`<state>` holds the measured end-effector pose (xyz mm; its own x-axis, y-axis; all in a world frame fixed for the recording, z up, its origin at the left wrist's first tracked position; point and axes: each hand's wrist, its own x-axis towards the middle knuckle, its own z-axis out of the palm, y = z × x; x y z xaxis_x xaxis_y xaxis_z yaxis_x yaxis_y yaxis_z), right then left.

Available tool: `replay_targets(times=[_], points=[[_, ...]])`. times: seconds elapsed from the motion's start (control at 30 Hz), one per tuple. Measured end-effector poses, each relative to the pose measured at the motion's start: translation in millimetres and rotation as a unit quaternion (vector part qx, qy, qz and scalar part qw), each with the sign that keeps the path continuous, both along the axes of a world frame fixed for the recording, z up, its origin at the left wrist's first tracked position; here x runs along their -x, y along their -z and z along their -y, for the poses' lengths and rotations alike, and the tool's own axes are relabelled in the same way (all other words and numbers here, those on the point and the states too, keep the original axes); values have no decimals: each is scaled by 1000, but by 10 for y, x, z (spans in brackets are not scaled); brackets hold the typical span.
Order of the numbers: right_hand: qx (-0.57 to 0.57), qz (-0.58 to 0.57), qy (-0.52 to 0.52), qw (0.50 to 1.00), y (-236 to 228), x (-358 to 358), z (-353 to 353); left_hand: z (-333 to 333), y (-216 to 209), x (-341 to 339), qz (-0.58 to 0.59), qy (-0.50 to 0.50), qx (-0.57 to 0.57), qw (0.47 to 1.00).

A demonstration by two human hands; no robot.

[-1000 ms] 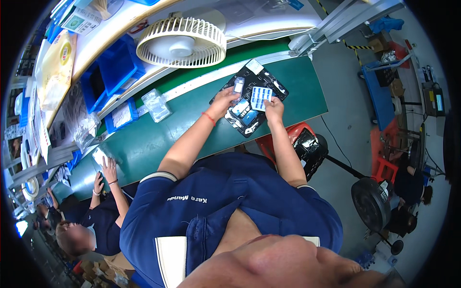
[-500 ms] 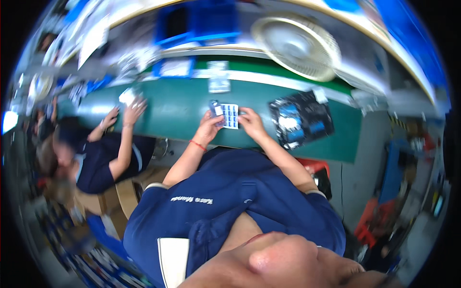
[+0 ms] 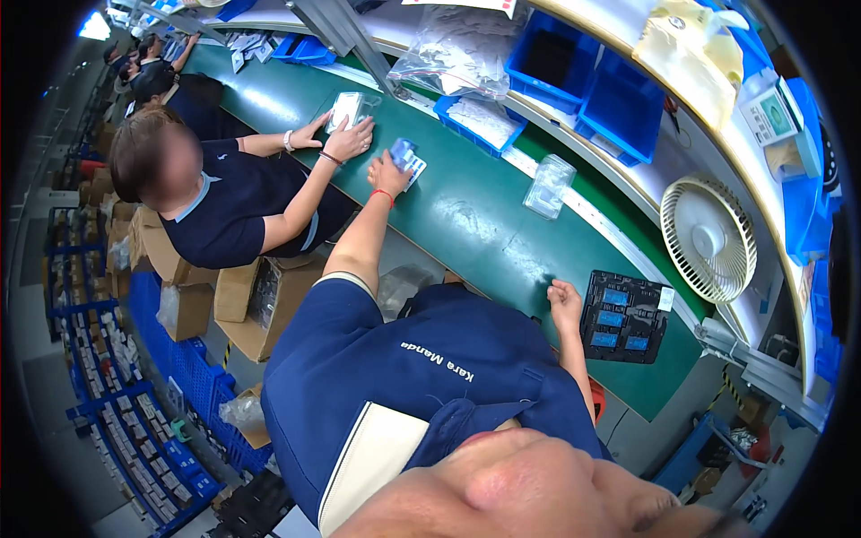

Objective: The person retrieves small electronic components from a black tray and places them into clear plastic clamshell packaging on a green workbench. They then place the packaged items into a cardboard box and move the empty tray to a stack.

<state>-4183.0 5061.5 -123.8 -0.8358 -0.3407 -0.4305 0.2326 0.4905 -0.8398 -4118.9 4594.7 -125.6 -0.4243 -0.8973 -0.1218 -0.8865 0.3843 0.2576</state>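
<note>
Blue-and-white rectangular sheet (image 3: 415, 168) sits clamped in our left hand (image 3: 387, 177), upper left; our right hand (image 3: 564, 305), loosely half-open, is near the black plastic tray (image 3: 641, 311), lower right.

Blue-and-white sheet (image 3: 415, 169), green table (image 3: 457, 229)

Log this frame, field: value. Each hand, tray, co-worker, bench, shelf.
left hand: holds label sheet and small bluish pack, over the bench
right hand: fingers loosely curled, nothing visible in it; beside the tray
tray: black, on the bench; four blue pieces in it, white label at one corner
co-worker's hands: at a clear pack, close to the left hand
bench: green; clear box toward its far edge
shelf: blue bins, fan
</note>
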Motion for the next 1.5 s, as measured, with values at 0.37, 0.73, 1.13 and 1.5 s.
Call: replay_targets(times=[0.37, 0.73, 1.13, 1.5], points=[[-147, -262, 35, 953, -271, -281, -315, -767, 69, -296, 18, 254, 149, 956], [-426, -329, 30, 842, 86, -564, -1061, -997, -164, -133, -117, 293, 123, 941], [-425, -372, -104, 818, -105, -922, -2809, -1946, -191, 81, -145, 381, -40, 912], [-261, -430, 100, 859, -230, -501, -2299, -2139, -5, -207, -105, 357, -1, 928]])
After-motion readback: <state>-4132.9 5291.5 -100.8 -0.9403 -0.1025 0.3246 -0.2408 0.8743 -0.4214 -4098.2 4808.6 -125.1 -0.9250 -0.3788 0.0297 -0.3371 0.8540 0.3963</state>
